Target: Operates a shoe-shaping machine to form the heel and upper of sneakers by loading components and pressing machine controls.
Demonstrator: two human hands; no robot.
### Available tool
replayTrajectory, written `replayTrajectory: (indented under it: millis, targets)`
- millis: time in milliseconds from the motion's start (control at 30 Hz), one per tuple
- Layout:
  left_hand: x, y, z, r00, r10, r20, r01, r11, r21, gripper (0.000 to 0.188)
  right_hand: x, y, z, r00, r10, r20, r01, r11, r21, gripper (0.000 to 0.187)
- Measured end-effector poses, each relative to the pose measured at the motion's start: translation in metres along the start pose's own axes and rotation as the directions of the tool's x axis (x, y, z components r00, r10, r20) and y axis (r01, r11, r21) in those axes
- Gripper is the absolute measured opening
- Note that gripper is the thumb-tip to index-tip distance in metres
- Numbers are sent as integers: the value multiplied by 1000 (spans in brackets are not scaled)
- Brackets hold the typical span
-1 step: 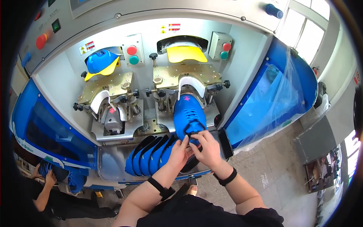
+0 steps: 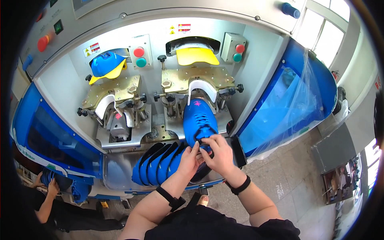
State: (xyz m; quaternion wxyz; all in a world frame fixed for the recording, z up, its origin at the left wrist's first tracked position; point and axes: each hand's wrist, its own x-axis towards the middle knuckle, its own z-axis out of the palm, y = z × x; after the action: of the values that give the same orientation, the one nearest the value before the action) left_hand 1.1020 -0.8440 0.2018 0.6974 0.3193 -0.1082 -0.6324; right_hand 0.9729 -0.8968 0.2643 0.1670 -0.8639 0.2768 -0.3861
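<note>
A blue shoe upper with pink markings sits on the right-hand station of a grey moulding machine, its heel under a white clamp. My left hand and my right hand both pinch its near end at the laces. Just left of my hands, several more blue shoe uppers lie stacked in a row on the machine's metal shelf. The left-hand station holds no shoe.
Yellow and blue pads hang above the stations, beside red and green buttons. Blue guard panels flank the machine, the right one draped in clear plastic. Another person handles blue uppers at lower left.
</note>
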Motion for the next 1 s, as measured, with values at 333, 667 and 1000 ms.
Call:
replayTrajectory:
  millis: [333,667,1000]
  targets:
    - [4,3,13,996,-5,-88,20,985,169,42,63,36,17,975,-61,214,70,997,-34,52]
    - [7,2,11,994,1,-108,16,989,149,42,64,35,18,972,-36,232,53,996,-67,49]
    - [2,8,11,989,10,-149,19,981,191,42,77,40,21,964,-51,261,65,997,-49,48]
